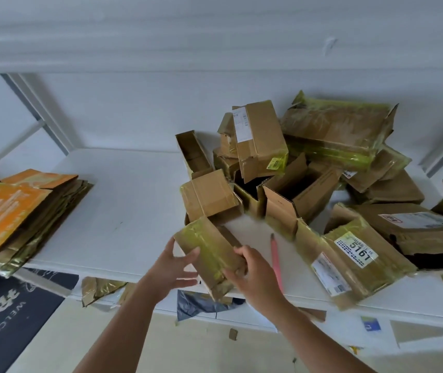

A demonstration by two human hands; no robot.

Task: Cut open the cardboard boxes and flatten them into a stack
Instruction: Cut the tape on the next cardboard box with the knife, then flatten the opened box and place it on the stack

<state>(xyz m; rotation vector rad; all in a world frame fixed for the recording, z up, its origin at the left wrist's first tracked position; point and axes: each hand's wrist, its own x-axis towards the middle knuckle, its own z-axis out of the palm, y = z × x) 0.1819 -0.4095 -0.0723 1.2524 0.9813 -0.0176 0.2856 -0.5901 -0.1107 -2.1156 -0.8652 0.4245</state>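
Box, small and taped, sits at the counter edge between both hands, its long axis running from far-left to near-right. Flattened stack lies well to the left. Left hand pinches the box's left side; right hand grips its near-right end. Pink cutter lies just right, nearer the right hand; uncut pile beyond.

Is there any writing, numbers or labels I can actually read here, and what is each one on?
"5161": white label on the taped box at the right.
"WELCOME": dark floor mat at lower left; its large symbols I cannot read.
Shipping labels on the upright box and the far-right box: too small and blurred.
White print on the orange flattened cardboard: blurred.
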